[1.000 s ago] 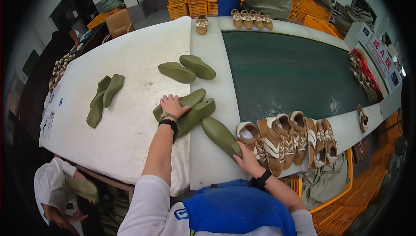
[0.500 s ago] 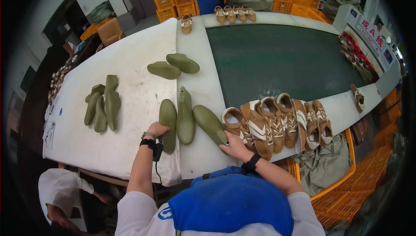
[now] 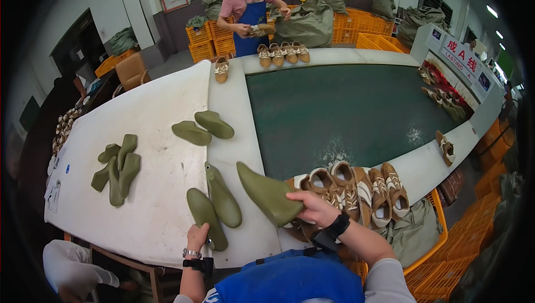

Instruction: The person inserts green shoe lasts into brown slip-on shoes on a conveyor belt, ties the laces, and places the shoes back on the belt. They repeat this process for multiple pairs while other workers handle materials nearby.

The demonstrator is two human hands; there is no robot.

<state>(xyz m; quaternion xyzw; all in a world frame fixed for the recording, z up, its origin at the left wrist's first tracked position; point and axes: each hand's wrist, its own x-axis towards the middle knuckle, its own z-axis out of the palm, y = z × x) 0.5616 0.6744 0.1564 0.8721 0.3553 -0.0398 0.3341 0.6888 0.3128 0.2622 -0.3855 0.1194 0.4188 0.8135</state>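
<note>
My right hand (image 3: 315,208) is closed round the heel end of a green shoe last (image 3: 264,190), held tilted above the table's edge with its toe pointing away to the left. Partly behind it are brown-and-white sneakers (image 3: 365,191) in a row. My left hand (image 3: 198,237) grips the near end of a second shoe last (image 3: 202,209), which seems to rest on the table. Right beside that one lies a third last (image 3: 224,196), touched by neither hand. Farther off sit two more lasts (image 3: 191,133), and a cluster of several lasts (image 3: 114,172) lies to the left.
A white cloth (image 3: 150,141) covers the left tabletop; a dark green belt (image 3: 345,113) fills the middle. Across it stands a co-worker (image 3: 251,10) holding a shoe, near several sneakers (image 3: 283,53). Orange crates (image 3: 434,269) and a sack-filled bin (image 3: 440,214) stand at my right.
My right hand has lifted its shoe last off the tabletop and tilted it. My left hand still holds its last. The view has tipped upward, showing more of the co-worker.
</note>
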